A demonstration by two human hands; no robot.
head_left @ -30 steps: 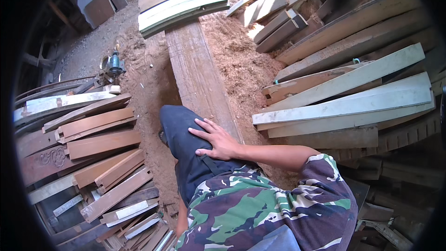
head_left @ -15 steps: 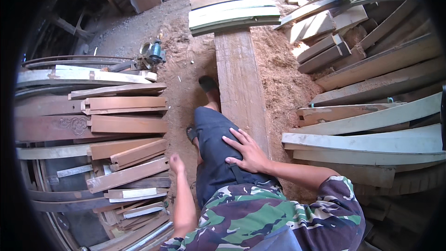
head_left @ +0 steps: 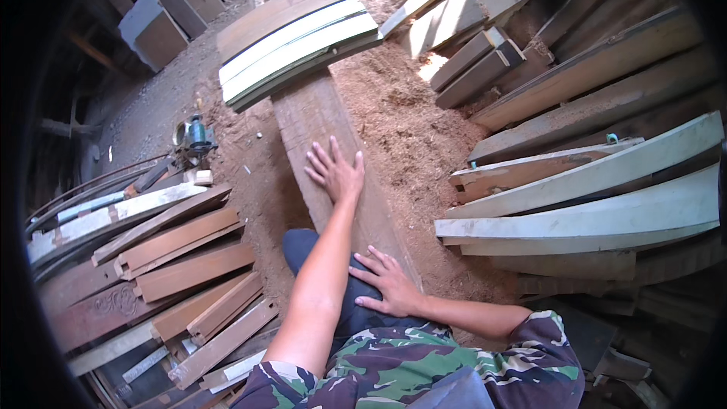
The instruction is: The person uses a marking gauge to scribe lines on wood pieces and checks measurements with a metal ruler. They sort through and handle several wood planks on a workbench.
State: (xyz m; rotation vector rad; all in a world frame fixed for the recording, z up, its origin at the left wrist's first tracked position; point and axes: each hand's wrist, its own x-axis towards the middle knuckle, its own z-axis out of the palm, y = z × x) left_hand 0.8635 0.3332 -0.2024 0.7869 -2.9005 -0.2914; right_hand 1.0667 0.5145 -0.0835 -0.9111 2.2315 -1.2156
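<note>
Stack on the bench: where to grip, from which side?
Probably both ends, from below: left hand coming from the left, right hand from the right. The stack lies crosswise and overhangs the narrower bench on both sides, so its ends look reachable from underneath.

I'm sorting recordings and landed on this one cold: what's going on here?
A person sits at a plank, holding nothing. The left hand is spread and appears to rest on the plank; the right hand lies open on the thigh. A stack of boards lies across the plank's far end, out of both hands' touch. Sawdust covers the ground to the right, and timber lies on the left and right.
</note>
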